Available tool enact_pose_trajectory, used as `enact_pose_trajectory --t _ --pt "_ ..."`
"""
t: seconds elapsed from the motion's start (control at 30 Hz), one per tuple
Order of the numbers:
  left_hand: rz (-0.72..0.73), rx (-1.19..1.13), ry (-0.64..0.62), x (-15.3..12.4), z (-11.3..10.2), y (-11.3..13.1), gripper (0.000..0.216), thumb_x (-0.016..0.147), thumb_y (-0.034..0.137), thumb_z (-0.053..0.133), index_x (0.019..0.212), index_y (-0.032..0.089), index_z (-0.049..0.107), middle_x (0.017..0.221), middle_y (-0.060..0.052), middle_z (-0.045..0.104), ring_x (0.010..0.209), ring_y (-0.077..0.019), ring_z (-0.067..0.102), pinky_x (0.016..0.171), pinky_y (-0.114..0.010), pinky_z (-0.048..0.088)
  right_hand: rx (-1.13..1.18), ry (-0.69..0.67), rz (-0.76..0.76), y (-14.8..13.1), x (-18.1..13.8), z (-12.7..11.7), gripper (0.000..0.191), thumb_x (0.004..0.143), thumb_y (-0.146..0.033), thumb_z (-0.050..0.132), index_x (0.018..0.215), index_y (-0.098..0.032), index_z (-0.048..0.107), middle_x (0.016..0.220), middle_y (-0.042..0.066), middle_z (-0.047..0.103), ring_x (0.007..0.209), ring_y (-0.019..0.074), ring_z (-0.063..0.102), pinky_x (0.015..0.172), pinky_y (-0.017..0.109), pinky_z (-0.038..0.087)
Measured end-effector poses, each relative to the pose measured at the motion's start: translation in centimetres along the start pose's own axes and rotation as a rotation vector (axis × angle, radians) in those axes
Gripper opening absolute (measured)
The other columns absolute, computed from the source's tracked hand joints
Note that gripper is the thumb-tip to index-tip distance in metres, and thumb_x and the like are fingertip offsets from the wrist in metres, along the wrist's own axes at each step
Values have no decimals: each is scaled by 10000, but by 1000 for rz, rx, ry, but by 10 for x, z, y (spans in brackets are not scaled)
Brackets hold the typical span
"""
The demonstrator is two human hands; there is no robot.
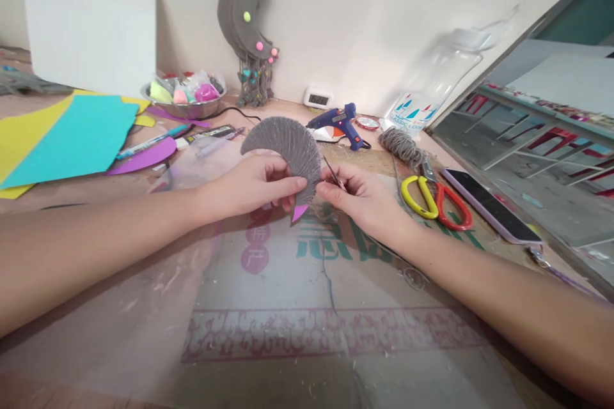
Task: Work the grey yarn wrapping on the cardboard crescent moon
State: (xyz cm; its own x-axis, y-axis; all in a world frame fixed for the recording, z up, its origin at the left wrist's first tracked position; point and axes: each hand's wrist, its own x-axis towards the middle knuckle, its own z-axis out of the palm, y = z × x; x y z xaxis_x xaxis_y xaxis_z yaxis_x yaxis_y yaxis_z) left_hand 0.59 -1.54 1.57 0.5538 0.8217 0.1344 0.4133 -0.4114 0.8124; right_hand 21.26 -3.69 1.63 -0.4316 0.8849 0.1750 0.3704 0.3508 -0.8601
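Observation:
My left hand (266,182) grips a crescent moon (293,147) from its inner curve, thumb on the front. Grey yarn is wound closely over the crescent, and a bare purple tip shows at its lower end. Close against the crescent's right edge, my right hand (352,188) is closed in a pinch on a thin dark strand (332,169) that looks like the same yarn. A loose length of yarn (384,247) trails below my right wrist. Part of the crescent is hidden behind my left thumb.
Right of my hands lie scissors (434,201), a yarn bundle (403,146) and a phone (489,204). Behind stand a blue glue gun (338,123), a small clock (318,98), a clear bottle (432,77) and a hanging moon ornament (244,19). Coloured sheets (71,140) and a bowl (185,108) are left.

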Motion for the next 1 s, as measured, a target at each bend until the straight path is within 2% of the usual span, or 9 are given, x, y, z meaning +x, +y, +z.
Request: enact_pose_trajectory --t 0.13,0.27,0.37,0.5,1.0 --pt "-69 -34 35 1 0 0 368 838 430 541 598 163 620 557 7 679 451 -83 568 431 -183 403 -328 78 -223 2 -7 -6 289 888 -395 504 1063 -172 552 855 30 610 733 141 550 647 259 428" --pt "-70 29 68 1 -1 3 378 830 434 543 584 162 634 546 0 679 480 -93 581 475 -192 420 -718 78 -378 4 -14 -11 263 937 -345 439 1039 -155 589 823 46 639 688 144 568 635 258 420" --pt "-45 91 96 1 -1 4 380 830 425 535 571 172 652 539 9 678 498 -97 587 502 -199 425 -900 40 -452 3 -16 -11 292 956 -352 413 1039 -146 602 792 48 650 668 146 576 619 257 404" --pt "-36 106 84 1 -2 2 381 829 426 532 572 179 666 540 16 683 488 -95 586 496 -200 424 -985 23 -468 3 -15 -9 292 971 -339 384 1004 -161 613 782 40 658 672 140 587 604 246 385" --pt "-53 102 59 2 -2 2 375 835 398 534 567 168 658 536 12 682 450 -82 575 452 -186 416 -1054 3 -459 5 -13 -9 276 961 -355 416 1001 -165 612 825 37 674 705 150 604 609 262 368"
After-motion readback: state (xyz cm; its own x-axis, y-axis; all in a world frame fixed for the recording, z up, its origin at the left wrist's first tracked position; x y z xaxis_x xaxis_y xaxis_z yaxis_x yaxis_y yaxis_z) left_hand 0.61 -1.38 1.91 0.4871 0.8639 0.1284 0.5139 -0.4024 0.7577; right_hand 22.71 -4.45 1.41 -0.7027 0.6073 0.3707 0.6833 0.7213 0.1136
